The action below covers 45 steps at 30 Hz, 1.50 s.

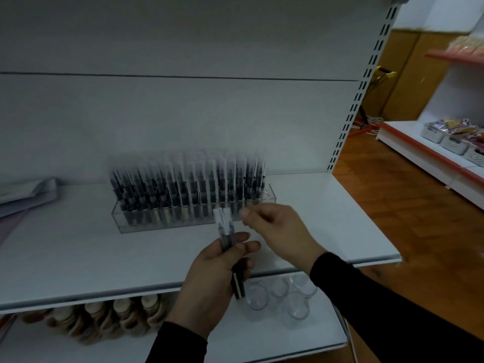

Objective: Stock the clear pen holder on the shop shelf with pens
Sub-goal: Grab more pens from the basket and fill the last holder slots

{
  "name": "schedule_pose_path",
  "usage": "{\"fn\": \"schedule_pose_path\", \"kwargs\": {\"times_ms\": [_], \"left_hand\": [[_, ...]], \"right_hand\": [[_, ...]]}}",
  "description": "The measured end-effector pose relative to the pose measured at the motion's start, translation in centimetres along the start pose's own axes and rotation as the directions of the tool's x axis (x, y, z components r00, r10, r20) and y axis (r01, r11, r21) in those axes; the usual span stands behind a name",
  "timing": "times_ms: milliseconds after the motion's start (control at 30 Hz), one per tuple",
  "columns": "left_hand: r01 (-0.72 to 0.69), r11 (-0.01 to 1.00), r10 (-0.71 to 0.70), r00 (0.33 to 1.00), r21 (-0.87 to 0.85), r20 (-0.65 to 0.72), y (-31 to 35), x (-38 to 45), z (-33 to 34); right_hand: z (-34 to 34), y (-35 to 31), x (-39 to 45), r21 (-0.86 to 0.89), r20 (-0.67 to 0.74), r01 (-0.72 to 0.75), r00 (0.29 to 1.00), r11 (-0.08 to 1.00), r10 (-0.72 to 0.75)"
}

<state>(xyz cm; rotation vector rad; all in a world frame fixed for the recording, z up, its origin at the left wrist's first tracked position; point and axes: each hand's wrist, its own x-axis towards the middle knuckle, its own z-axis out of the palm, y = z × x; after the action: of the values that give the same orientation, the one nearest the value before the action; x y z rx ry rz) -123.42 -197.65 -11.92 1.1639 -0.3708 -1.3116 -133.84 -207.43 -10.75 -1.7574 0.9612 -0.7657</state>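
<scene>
In the centre of the frame we see the clear pen holder point(193, 205) standing on the white shelf point(327, 231), its rows packed with upright dark pens point(183, 184) in clear caps. Just below it, our left hand point(214, 281) is closed around a small bunch of spare pens point(225, 234), their capped ends pointing up toward the holder's front wall. Our right hand point(277, 231) hovers just right of that bunch, thumb and forefinger pressed together; the blur leaves us unsure whether they pinch a pen or nothing. At lower right, on the shelf beneath, sit clear plastic cups point(282, 297); at lower left, a row of tan round items point(110, 320).
</scene>
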Motion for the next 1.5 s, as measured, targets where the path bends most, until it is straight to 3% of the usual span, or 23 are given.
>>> {"fn": "schedule_pose_path", "kwargs": {"times_ms": [133, 233, 367, 600, 767, 900, 1200, 1500], "left_hand": [[0.008, 1.0, -0.009, 0.999, 0.026, 0.035, 0.0, -0.3, 0.4], [0.011, 1.0, -0.012, 0.999, 0.026, 0.053, 0.0, -0.3, 0.3], [0.006, 1.0, -0.007, 1.0, -0.015, -0.013, 0.0, 0.1, 0.2], [-0.031, 0.997, 0.022, 0.989, -0.063, -0.146, 0.3, 0.2, -0.3], [-0.04, 0.997, 0.028, 0.986, -0.071, -0.165, 0.3, 0.3, -0.5], [-0.061, 0.994, 0.044, 0.984, -0.094, -0.171, 0.3, 0.4, -0.3], [-0.094, 0.994, 0.082, 0.979, -0.06, -0.184, 0.1, 0.5, -0.3], [-0.104, 0.993, 0.092, 0.98, -0.061, -0.175, 0.1, 0.5, -0.4]], "right_hand": [[0.6, -0.1, -0.4, 0.199, 0.17, -0.142, 0.979, 0.97, 0.108], [0.4, -0.3, -0.3, 0.24, 0.182, -0.167, 0.975, 0.956, 0.125], [-0.6, -0.8, 0.3, 0.161, 0.065, -0.103, 0.993, 0.982, 0.094], [-3.9, -2.0, 1.6, 0.254, -0.214, 0.025, 0.976, 0.967, 0.031], [-6.0, -2.8, 3.0, 0.151, -0.467, 0.15, 0.882, 0.977, -0.063], [-6.5, -3.4, 3.8, 0.032, -0.561, 0.203, 0.814, 0.979, -0.151], [-5.5, -3.4, 5.7, -0.151, -0.529, 0.161, 0.82, 0.975, -0.218], [-4.6, -2.6, 6.4, -0.385, -0.411, 0.15, 0.856, 0.911, -0.315]]}}
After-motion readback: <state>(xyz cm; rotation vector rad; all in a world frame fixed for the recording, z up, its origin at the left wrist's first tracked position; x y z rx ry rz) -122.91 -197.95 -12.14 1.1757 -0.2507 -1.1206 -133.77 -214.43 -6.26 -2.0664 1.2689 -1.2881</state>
